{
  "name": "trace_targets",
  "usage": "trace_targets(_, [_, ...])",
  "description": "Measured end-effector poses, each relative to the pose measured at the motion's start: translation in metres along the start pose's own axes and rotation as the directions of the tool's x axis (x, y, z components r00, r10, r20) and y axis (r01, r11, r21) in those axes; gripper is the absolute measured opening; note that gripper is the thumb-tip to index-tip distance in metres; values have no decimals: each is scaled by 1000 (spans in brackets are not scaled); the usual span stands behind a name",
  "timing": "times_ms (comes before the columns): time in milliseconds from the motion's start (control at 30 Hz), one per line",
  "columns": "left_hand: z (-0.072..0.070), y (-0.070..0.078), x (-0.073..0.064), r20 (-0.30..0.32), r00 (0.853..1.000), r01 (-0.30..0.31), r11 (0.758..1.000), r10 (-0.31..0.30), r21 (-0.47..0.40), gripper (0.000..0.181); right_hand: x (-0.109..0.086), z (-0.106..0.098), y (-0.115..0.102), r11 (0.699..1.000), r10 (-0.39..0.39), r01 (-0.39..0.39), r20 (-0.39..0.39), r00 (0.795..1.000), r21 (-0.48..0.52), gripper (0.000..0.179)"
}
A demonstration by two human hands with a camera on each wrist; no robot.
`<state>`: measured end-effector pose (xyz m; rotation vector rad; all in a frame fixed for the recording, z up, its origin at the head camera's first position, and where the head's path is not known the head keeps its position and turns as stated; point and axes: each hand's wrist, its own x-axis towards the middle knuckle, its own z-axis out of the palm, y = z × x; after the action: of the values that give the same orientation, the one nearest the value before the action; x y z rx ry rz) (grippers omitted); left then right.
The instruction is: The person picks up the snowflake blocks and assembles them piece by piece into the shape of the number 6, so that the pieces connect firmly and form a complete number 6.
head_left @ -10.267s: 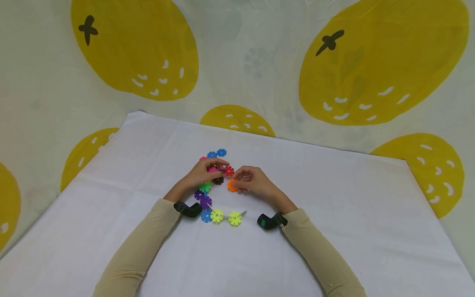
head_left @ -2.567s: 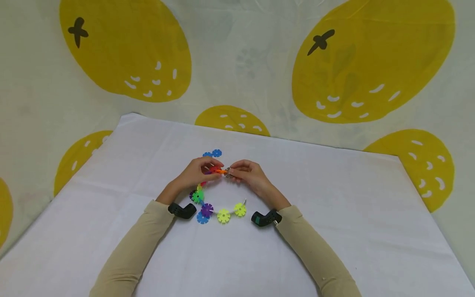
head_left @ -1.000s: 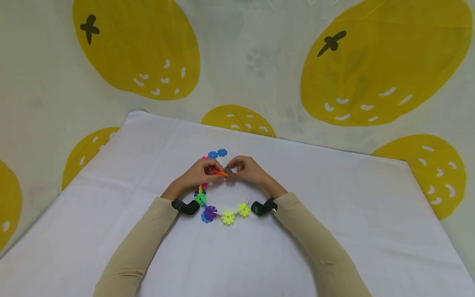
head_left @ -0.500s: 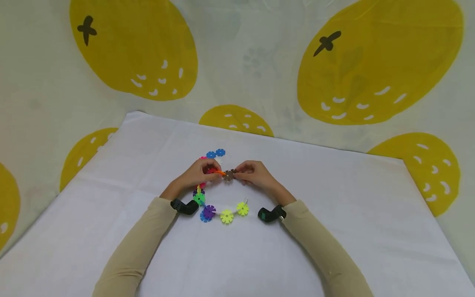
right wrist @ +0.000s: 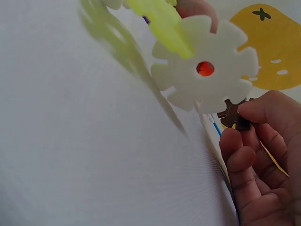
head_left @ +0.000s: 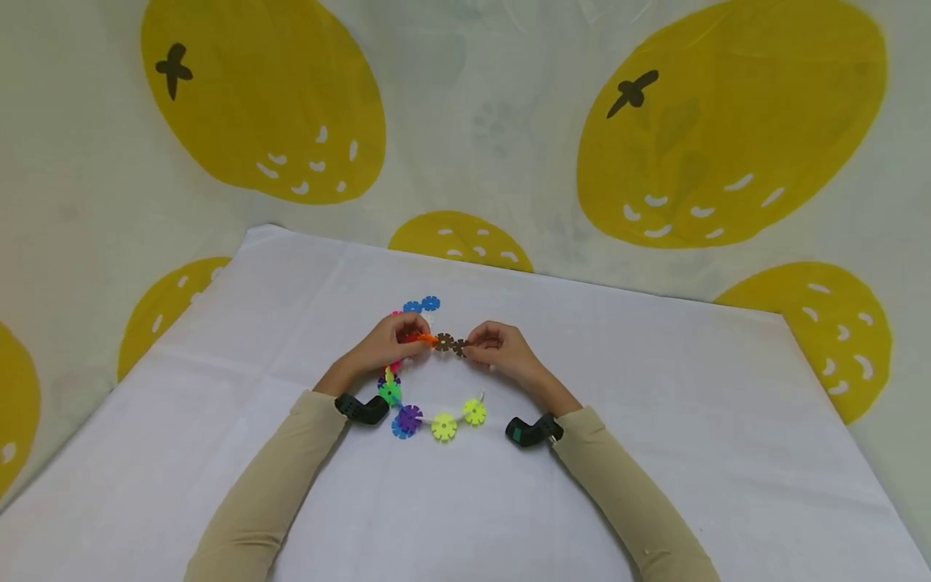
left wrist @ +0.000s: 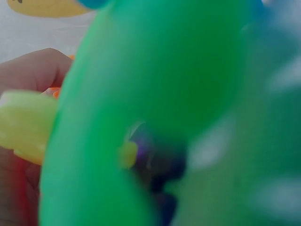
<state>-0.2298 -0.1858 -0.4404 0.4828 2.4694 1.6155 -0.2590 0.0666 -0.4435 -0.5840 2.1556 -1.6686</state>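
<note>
My left hand (head_left: 389, 339) pinches the chain of interlocking notched plastic discs around an orange disc (head_left: 427, 339), seen nearly edge-on. Just right of its fingertips a brown disc (head_left: 444, 342) joins the orange one. Between thumb and fingers, my right hand (head_left: 503, 349) pinches a second brown disc (right wrist: 233, 113) right beside the first. The chain curves down past a green disc (head_left: 389, 393) and a purple disc (head_left: 410, 418) to yellow discs (head_left: 444, 427). A blurred green disc fills much of the left wrist view, hiding most of that hand. A white disc (right wrist: 204, 66) looms in the right wrist view.
Two blue discs (head_left: 431, 303) lie beyond the left hand. A white cloth (head_left: 618, 388) covers the table, with a fruit-patterned sheet (head_left: 480, 137) behind it. Each wrist wears a black camera (head_left: 533, 430).
Orange, then brown discs have come onto the chain's end near the left fingers. Over the last half second the right hand shifted slightly right, and two brown discs now show side by side.
</note>
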Motion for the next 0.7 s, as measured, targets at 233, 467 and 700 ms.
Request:
trace_targets(233, [-2, -1, 1, 6, 1000, -24, 999, 24, 22, 12, -1, 1, -2, 999, -23, 23, -18, 1000, 30, 17])
trace_targets(467, [-3, -3, 2, 7, 1000, -16, 999, 16, 39, 13, -2, -1, -1, 998, -43, 44, -26, 999, 50, 15])
trace_targets(700, [-1, -7, 2, -4, 1000, 25, 999, -25, 26, 18, -1, 0, 2, 999, -27, 28, -33, 999, 32, 16])
